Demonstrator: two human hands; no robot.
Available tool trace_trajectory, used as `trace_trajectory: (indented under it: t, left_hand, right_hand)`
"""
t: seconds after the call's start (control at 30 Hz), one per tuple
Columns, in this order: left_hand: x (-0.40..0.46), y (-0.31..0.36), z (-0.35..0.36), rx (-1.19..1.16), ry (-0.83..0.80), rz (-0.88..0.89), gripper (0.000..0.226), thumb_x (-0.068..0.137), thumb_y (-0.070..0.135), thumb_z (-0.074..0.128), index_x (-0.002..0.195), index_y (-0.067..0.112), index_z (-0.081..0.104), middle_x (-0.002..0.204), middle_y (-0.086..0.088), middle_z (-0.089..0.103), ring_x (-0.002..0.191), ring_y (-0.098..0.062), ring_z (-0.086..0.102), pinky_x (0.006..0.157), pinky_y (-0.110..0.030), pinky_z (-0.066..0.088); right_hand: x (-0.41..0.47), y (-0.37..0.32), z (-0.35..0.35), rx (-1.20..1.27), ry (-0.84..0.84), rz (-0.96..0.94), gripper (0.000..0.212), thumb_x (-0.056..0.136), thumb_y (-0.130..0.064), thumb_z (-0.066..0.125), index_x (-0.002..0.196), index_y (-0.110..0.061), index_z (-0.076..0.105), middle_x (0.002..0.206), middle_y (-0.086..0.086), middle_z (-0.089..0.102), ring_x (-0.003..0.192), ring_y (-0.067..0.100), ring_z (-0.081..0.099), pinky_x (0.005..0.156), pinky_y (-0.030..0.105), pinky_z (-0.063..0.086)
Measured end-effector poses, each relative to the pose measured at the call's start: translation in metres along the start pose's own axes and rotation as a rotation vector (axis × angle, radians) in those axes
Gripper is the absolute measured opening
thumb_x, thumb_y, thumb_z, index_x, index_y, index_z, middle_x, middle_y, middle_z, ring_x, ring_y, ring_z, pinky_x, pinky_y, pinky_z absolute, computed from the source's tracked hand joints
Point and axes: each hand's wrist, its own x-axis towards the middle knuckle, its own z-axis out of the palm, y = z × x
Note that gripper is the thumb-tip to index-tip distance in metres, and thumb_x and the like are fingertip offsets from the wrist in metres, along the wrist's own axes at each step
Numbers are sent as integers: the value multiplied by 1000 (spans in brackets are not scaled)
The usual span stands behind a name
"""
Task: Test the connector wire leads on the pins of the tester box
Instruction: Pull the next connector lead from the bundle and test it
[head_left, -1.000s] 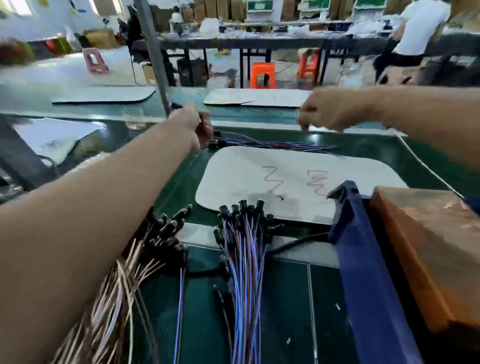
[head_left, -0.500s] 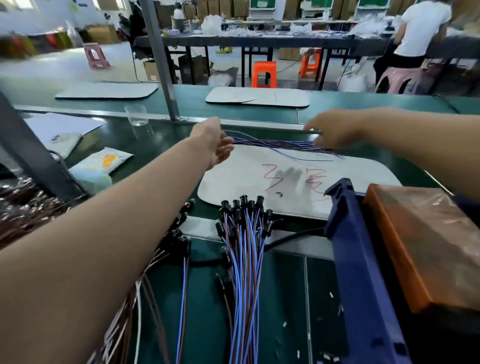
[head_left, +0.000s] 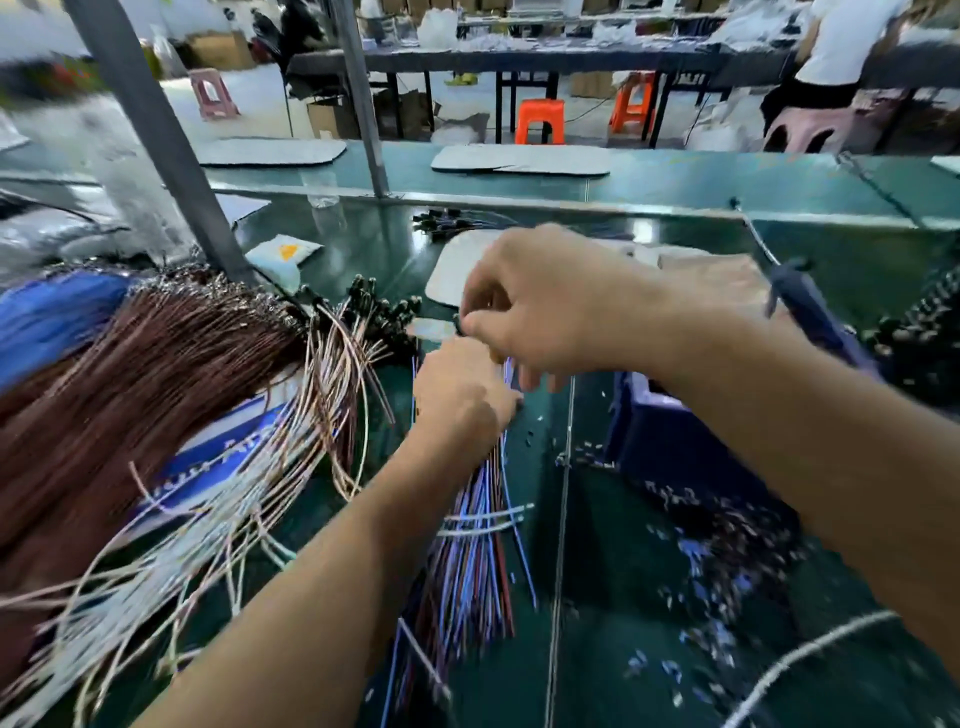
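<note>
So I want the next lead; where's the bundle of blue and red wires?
In the head view, the bundle of blue and red wires lies centre, under the left hand, right of the brown wires.

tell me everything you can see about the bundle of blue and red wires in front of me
The blue and red wire bundle is a thick sheaf of thin insulated leads, blue, red and a few white, lying on the green bench top and running from near the bottom edge up toward the hands. Its far end is hidden under the left hand, which rests on it with curled fingers; the right hand pinches something small and dark just above. A few strands splay sideways.
</note>
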Motion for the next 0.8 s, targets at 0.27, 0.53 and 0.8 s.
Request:
trace_trajectory:
  t: [0.27, 0.53, 0.8]
  left_hand:
    - [-23, 4, -10, 162, 111, 89, 18, 92, 11, 55, 99, 1, 69, 101, -20, 71, 102, -42, 69, 77, -40, 52]
    - [-18, -6, -11, -91, 93, 37, 22, 102, 12, 47, 89, -1, 60, 97, -24, 71, 89, -40, 66, 76, -40, 52]
    - [-45, 26, -30, -1155, -222, -182, 34, 105, 21, 43, 72, 24, 33, 45, 10, 28, 35, -6, 17, 35, -19, 13]
  right_hand:
    - [-81, 2, 74, 395, 165, 234, 20, 93, -7, 59, 98, -22, 71, 65, -7, 64, 52, 4, 61, 62, 33, 57]
    - [-103, 10, 102, 492, 180, 339, 16, 92, -15, 63, 104, -25, 67, 71, 2, 72, 64, 24, 71, 69, 42, 61]
    - [-99, -4, 107, 940, 160, 461, 30, 106, -42, 55, 124, -18, 59, 103, 7, 66, 84, 33, 74, 68, 51, 64]
